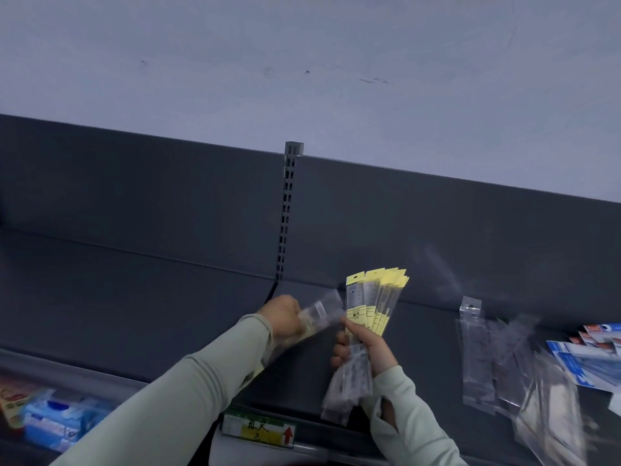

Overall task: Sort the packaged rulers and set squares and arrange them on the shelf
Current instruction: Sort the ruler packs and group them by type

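Reaches out over the shelf with both arms, sleeves pale green. Grips in the left hand, fingers curled, a clear packet too blurred to tell its contents. Holds in the right hand, thumb on the front and fingers wrapped behind, a fanned bunch of rulers in clear sleeves with yellow headers, upright, headers on top.

Behind the hands, a dark back panel and a slotted post rising from the rear of the shelf, with pale wall above. On the right of the shelf, loose clear packs lying overlapped, some smeared by motion. Past them, at the edge of view, blue-and-white packs. On the front rail below the hands, a green-and-yellow price tag with a red arrow. Lower left, on a level beneath, a blue pack and a red box.

Hands close together above the middle of the shelf, packet end just beside the rulers, both well apart from the loose packs on the right.
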A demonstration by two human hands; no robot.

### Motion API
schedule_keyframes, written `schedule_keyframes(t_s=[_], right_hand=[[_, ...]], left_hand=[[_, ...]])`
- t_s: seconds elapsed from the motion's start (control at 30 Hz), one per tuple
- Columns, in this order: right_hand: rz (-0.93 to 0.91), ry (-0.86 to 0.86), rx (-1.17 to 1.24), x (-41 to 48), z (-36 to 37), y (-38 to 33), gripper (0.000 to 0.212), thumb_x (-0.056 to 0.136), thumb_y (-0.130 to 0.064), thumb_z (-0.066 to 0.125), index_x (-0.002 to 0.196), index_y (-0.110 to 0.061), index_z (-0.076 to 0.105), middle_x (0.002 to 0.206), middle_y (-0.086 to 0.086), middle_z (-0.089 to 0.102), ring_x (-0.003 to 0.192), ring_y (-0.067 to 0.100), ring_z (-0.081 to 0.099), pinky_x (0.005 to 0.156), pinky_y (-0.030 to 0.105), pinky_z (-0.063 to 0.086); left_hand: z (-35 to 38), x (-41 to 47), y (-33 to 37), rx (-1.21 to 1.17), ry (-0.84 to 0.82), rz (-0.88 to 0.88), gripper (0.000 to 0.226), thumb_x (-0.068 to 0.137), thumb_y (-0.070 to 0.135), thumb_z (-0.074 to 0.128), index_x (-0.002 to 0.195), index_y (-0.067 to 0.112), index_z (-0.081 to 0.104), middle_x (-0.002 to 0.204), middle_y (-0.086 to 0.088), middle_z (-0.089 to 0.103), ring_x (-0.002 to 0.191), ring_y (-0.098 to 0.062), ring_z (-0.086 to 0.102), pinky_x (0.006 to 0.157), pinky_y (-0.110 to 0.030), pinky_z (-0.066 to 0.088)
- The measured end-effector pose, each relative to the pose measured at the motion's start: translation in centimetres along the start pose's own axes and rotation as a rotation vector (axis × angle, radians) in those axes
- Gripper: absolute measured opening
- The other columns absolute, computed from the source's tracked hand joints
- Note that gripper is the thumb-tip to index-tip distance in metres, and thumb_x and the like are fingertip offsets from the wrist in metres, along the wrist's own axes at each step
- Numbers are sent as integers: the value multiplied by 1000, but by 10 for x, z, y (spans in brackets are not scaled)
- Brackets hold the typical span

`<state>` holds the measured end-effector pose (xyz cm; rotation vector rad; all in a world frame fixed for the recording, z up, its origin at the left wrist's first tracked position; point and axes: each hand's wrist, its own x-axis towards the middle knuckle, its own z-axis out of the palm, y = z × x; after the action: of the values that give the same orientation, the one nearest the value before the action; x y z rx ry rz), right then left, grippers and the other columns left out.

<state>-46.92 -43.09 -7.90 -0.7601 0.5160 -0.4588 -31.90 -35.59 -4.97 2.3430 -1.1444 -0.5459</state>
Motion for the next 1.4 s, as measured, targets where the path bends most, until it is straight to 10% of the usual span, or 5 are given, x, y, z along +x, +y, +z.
schedule_keyframes(t_s=[0.3,0.53,0.83,1.03,1.4], right_hand=[[-7,-57,-98,-3,2,0,30,86,-39,53,87,-10,60,66,6,59,43,17,52,42,23,45],[-152,-204,-140,1,10,-1,98,48,-62,83,121,-2,57,102,18,69,88,26,69,69,32,58],[-6,-100,-65,-15,10,0,15,72,-6,62,86,-4,58,57,5,60,47,17,63,41,21,48],[-20,-99,27,-13,9,1,29,56,-20,78,75,-9,60,52,2,47,36,13,44,41,23,44],[-33,-51,28,-11,5,3,13,72,-18,57,81,-12,50,53,1,49,35,12,42,41,21,41]], left_hand=[[-9,1,13,-616,418,252,39,75,3,74,53,35,69,121,14,46,123,-13,34,107,-33,29],[4,-15,34,-614,207,525,36,90,-13,46,84,7,76,88,5,59,74,2,58,67,-11,46],[10,0,18,-480,290,308,54,86,-12,36,120,18,64,113,-5,53,107,-16,52,93,-20,45],[9,2,-15,372,-28,-82,46,82,42,67,120,19,54,125,-3,47,121,-27,44,101,-43,39],[6,8,-20,313,7,-73,26,80,30,72,96,14,60,100,-4,62,93,-21,61,76,-31,48]])
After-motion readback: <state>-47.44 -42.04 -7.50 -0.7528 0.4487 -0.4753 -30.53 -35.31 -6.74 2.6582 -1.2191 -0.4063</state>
